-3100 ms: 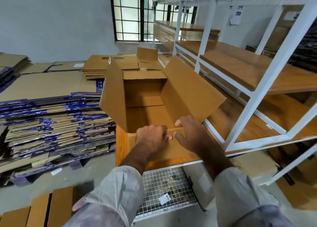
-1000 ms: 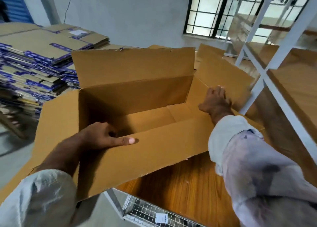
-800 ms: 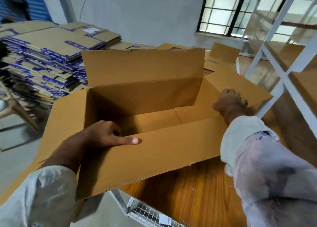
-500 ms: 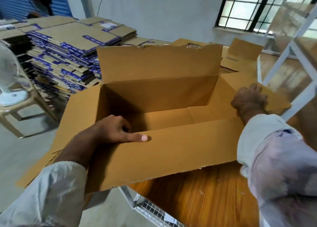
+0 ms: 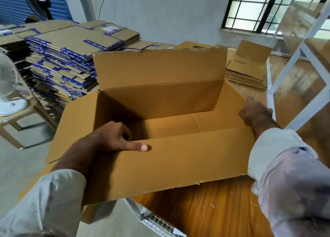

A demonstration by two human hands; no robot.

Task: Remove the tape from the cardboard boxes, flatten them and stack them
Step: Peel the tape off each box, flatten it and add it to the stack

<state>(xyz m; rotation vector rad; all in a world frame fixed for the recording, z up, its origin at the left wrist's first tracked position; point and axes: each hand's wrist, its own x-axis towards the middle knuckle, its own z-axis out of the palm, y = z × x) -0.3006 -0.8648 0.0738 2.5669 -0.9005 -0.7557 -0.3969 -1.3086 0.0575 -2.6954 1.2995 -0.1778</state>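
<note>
I see a matt brown corrugated cardboard box (image 5: 160, 165) with ragged flap edges on a glossy orange-brown wooden tabletop (image 5: 205, 210), beside white painted metal shelf frames (image 5: 294, 58) and pale cloth sleeves (image 5: 285, 174).

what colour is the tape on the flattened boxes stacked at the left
Blue tape, clearest in the head view.

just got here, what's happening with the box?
A person is working an open cardboard box on a wooden table. The left hand has a grip on the near wall's top edge, thumb lying along the near flap. The right hand grips the right end flap. All four top flaps are open and the box is not yet flattened. Stacks of flattened boxes sit behind it.
</note>
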